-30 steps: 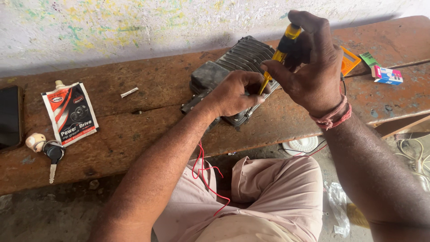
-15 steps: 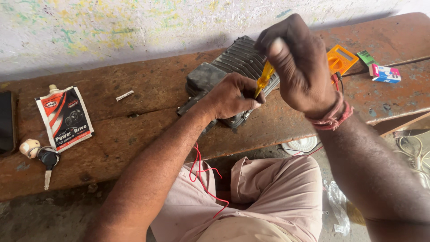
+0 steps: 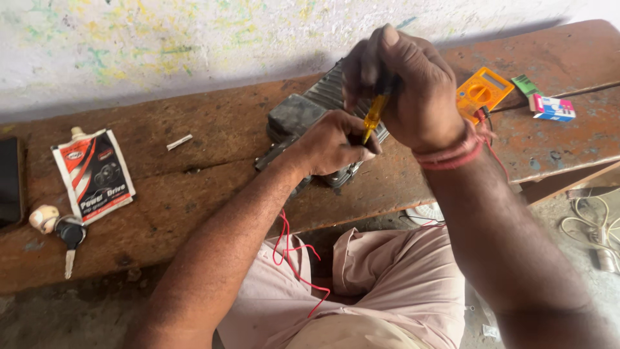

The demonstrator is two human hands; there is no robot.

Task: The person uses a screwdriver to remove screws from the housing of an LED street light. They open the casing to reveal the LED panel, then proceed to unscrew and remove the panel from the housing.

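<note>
A grey finned metal module (image 3: 303, 116) lies on a worn wooden bench (image 3: 194, 200). My left hand (image 3: 332, 145) rests on its near edge, fingers curled against the casing. My right hand (image 3: 403, 87) hovers just above, closed round a yellow-handled screwdriver (image 3: 374, 113) that points down toward the left fingers. The screwdriver tip is hidden behind my left hand. A red thread band circles my right wrist. Thin red wire (image 3: 294, 258) trails from under the left forearm down over my lap.
An orange multimeter (image 3: 483, 90) and a small colourful box (image 3: 552, 106) lie at the right. At the left lie a white, red and black sachet (image 3: 93, 173), a key with a fob (image 3: 68, 232) and a dark phone (image 3: 10, 184). A painted wall stands behind.
My right hand has come down from higher up, bringing the screwdriver close to my left hand on the module. The view has shifted slightly.
</note>
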